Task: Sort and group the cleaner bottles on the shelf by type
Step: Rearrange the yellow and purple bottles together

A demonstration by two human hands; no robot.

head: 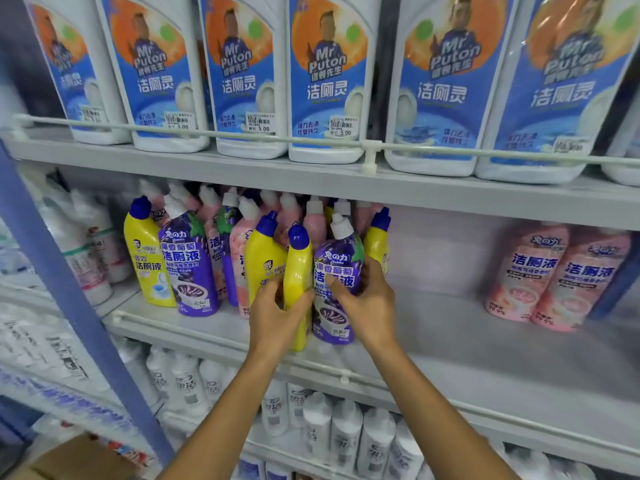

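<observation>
I see the left hand (277, 317) gripping a yellow bottle (298, 268) with a blue cap; the fingers and the thumb are curled round its lower body. The bottle is upright at the front edge of the middle shelf (450, 341), near the centre of the view. I cannot tell if its base rests on the shelf.

Touching it at 3 o'clock is a purple bottle (337, 265) with a white cap. The right hand (369, 306) holds this one, with the thumb on the label and the fingers wrapped round its right side.

Behind, towards 9 o'clock, a mixed group (194, 265) of yellow, purple and pink bottles stands close together. Well apart at 3 o'clock, two pink bottles (530, 271) stand side by side. At 12 o'clock, the upper shelf (242, 171) carries a row of large white bottles (327, 81) with blue labels.
</observation>
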